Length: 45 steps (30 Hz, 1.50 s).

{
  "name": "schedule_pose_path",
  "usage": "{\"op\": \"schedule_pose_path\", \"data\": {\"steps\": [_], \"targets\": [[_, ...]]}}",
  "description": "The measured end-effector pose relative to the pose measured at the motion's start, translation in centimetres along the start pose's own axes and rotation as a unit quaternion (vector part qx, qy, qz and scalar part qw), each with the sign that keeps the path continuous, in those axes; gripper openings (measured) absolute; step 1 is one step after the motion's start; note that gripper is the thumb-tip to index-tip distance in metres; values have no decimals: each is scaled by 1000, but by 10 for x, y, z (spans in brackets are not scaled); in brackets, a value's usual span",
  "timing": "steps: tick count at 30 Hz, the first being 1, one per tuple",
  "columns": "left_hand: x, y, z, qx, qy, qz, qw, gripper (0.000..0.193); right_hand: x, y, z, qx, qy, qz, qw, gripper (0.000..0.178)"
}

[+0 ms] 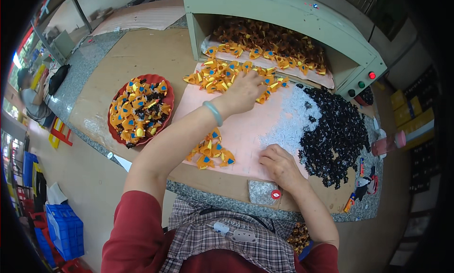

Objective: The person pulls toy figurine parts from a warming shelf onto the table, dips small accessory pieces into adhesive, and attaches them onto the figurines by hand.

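My left hand (245, 92) reaches over a heap of small orange plastic pieces (208, 77) with blue and yellow parts. Its fingers are bent down at the heap, and the fingertips are hidden, so what they hold cannot be made out. A second, smaller cluster of orange pieces (206, 154) lies below my left forearm. My right hand (281, 166) rests on the pink sheet (236, 131), fingers curled together, with whatever they hold too small or hidden to name. Just beyond it are small white parts (287, 126) and a broad spread of small black parts (331, 136).
A pale green machine (283, 10) with a wide opening full of orange pieces stands at the back. To the left sits a red bowl (171, 99) of orange and black pieces. A pink-capped bottle (385, 145) is at the right edge. Another person (35, 98) sits far left.
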<state>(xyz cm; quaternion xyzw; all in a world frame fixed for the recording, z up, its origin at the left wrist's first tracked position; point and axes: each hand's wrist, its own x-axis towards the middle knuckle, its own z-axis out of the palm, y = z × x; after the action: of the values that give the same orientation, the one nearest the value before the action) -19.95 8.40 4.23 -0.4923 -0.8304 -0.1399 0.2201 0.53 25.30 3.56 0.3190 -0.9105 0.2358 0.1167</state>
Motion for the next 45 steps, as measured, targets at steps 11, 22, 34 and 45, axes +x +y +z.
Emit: {"op": "schedule_pose_path", "data": {"steps": [11, 22, 34, 45], "targets": [[-10, 18, 25, -70, -96, -31, 992, 18, -11, 4, -10, 44, 63, 103, 992, 16], [-17, 19, -20, -135, 8, -69, 988, 24, -7, -13, 4, -22, -8, 123, 992, 16], [-104, 106, -99, -748, -11, -372, 549, 26, -18, -29, -24, 507, 88, 381, 768, 13], [-136, 155, -79, -856, -22, -361, 371, 35, -17, -63, -33, 534, 134, 351, 757, 12]]}}
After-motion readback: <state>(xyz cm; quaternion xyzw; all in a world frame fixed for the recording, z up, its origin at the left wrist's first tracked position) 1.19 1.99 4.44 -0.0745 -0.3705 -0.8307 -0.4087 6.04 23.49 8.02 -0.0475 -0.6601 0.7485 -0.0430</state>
